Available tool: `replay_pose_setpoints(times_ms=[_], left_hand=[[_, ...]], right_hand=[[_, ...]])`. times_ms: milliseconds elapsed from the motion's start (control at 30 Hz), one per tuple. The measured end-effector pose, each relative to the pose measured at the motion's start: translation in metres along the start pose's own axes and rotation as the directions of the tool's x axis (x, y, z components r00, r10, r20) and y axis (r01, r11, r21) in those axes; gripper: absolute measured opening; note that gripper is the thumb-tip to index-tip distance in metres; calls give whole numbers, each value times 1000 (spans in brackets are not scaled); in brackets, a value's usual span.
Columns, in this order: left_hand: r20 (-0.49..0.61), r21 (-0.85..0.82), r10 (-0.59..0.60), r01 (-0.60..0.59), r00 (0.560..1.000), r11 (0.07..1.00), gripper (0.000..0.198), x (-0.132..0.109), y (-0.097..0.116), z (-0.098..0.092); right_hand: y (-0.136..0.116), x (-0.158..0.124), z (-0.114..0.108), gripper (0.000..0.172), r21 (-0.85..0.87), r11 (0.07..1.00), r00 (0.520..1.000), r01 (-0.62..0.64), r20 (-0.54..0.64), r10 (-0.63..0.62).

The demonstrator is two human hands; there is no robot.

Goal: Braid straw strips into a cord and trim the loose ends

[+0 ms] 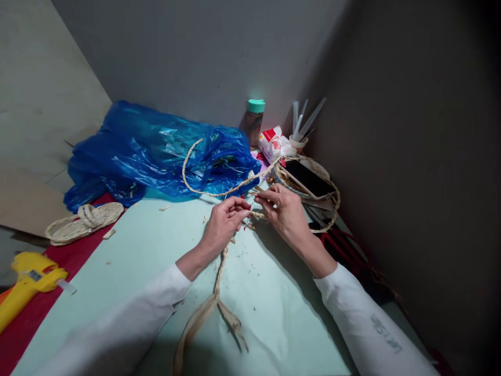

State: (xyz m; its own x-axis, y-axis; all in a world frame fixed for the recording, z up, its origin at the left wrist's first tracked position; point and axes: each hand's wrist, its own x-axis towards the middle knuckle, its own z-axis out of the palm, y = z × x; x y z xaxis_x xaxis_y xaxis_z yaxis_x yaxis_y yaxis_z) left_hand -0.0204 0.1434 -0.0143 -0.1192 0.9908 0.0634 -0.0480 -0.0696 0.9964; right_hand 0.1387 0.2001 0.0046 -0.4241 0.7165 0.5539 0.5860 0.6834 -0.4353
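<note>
A pale braided cord (219, 271) runs up from its loose, unbraided strands (203, 316) near the table's front to my hands. My left hand (227, 219) is closed in a pinch on the braid. Just to its right, my right hand (284, 211) is closed too, thumb and fingertips together by a short stretch of the same braid; a thin straw-coloured end shows at its fingertips. What exactly the right fingers grip is too small to make out. Another length of braid (188, 180) curves behind both hands, over the edge of a blue plastic bag.
The blue plastic bag (156, 151) fills the back left. At the left lie a coiled braid (88, 222) and a yellow glue gun (33, 282). Behind my right hand are a phone (309, 177), a tissue pack (276, 143), a green-lidded jar (254, 122) and a cup of glue sticks (299, 142).
</note>
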Motion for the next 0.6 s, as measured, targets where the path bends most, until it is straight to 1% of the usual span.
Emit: replay_pose_setpoints(times_ms=[100,233,400,467,533,600], left_hand=[[-18,-16,-26,26,1000,1000,18,2,0,-2],[-43,-55,-57,55,997,997,19,6,0,-5],[-24,-54,-11,10,1000,998,19,8,-1,-6],[10,-23,18,-18,1000,1000,17,7,-2,-6],[56,28,49,-51,997,998,17,6,-3,-5],[97,99,83,-93,992,991,15,4,-4,-4]], right_hand=[[-7,10,1,13,34,999,1000,-6,20,6],[-18,23,7,12,99,995,997,29,73,-36],[-28,28,17,14,157,987,1000,-14,11,12],[-33,26,14,17,75,997,998,-28,60,24],[-40,23,5,21,-129,992,989,-7,144,26],[-47,18,-9,24,-344,939,971,30,232,54]])
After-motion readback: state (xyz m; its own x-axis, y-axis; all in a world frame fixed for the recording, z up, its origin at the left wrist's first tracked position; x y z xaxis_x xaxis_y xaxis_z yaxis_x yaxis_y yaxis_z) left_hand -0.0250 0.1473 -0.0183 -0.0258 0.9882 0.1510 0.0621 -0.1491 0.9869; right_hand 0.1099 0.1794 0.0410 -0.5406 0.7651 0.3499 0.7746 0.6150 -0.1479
